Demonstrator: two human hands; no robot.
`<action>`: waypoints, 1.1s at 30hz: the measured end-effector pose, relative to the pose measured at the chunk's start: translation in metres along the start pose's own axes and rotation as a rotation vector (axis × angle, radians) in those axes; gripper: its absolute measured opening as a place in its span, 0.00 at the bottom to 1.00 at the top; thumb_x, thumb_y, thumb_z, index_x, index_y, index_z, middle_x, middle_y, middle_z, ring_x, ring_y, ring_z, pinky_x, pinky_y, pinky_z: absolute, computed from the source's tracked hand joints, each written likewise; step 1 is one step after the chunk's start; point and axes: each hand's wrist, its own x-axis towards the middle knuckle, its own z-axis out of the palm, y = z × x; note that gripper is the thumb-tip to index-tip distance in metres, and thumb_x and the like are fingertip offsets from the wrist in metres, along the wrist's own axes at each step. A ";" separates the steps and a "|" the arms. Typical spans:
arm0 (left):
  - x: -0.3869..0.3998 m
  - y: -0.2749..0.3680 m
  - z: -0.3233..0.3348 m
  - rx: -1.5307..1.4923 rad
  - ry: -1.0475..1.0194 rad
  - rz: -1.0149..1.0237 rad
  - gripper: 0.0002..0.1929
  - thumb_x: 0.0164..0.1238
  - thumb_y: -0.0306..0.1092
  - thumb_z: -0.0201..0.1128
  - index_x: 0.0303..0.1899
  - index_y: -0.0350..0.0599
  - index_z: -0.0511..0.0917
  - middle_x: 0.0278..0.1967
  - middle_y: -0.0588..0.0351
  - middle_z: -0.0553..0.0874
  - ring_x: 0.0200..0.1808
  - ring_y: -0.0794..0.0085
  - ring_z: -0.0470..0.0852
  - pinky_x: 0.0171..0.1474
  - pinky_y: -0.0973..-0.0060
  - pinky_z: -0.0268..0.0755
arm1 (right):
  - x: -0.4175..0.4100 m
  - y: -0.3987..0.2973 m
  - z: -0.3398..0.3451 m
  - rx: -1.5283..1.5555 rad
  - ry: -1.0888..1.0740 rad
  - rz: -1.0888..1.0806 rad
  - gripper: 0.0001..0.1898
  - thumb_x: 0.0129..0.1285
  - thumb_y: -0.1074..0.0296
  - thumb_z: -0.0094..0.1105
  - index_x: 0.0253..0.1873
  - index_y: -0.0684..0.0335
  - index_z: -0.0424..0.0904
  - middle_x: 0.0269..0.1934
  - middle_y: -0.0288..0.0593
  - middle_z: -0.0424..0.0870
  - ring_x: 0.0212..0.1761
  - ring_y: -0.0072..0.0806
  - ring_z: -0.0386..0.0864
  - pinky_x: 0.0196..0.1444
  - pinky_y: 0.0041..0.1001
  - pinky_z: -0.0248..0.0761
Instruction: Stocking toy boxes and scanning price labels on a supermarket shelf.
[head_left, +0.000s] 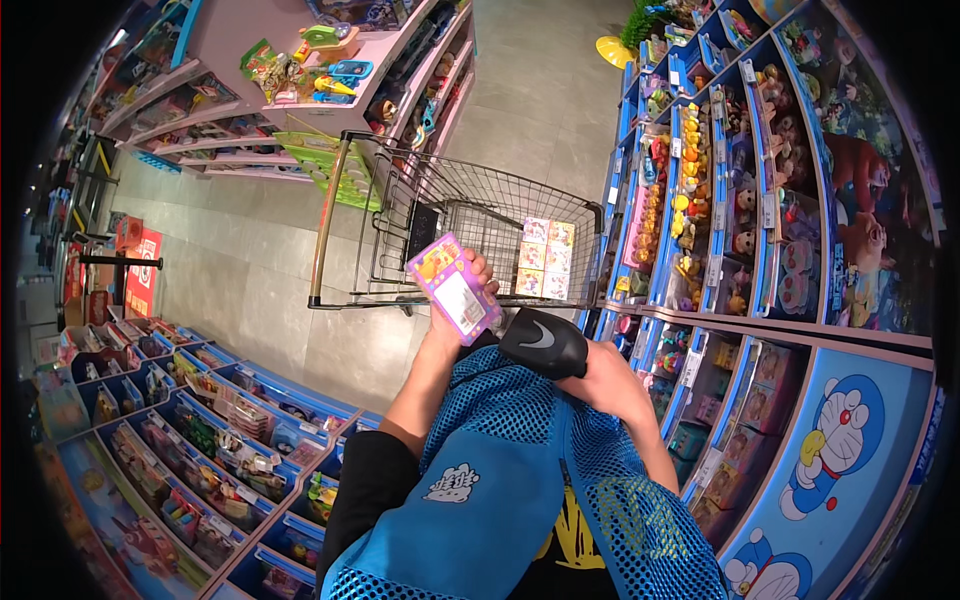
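Observation:
My left hand (445, 324) holds a flat toy package (455, 289) with a purple border and a pale window in its middle. Its fingers curl around the right edge. In my right hand (604, 381) is a black handheld barcode scanner (544, 345), whose front end is close to the lower right corner of the package. Just beyond both hands stands a wire shopping cart (335, 202). Several small colourful boxes (546, 259) lie in two columns at the cart's right end. I wear a blue mesh vest (487, 480).
Blue-edged bins of small toys (686, 180) rise on the right. More divided toy bins (217, 442) curve along the lower left. A pink display shelf (247, 97) with toys on top stands beyond the cart. Grey tiled floor (532, 82) runs between them.

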 end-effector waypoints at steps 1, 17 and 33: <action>0.000 0.002 -0.002 -0.004 -0.003 0.006 0.14 0.79 0.49 0.52 0.48 0.49 0.72 0.36 0.61 0.73 0.38 0.73 0.74 0.42 0.74 0.70 | 0.000 0.000 0.000 -0.006 0.024 0.007 0.22 0.54 0.73 0.70 0.56 0.64 0.79 0.40 0.60 0.86 0.43 0.61 0.83 0.44 0.42 0.78; 0.009 0.046 0.031 1.579 0.051 0.002 0.13 0.74 0.26 0.64 0.56 0.38 0.75 0.44 0.56 0.81 0.37 0.79 0.80 0.40 0.79 0.72 | 0.010 0.006 -0.010 -0.016 0.231 0.064 0.22 0.55 0.68 0.70 0.55 0.67 0.81 0.40 0.55 0.89 0.41 0.49 0.88 0.46 0.36 0.79; 0.042 0.046 -0.007 0.839 0.396 -0.167 0.15 0.71 0.23 0.58 0.55 0.45 0.67 0.43 0.52 0.81 0.39 0.70 0.85 0.35 0.71 0.83 | 0.020 0.024 0.020 0.120 0.376 0.220 0.19 0.58 0.70 0.68 0.54 0.69 0.81 0.39 0.51 0.89 0.39 0.32 0.87 0.47 0.33 0.79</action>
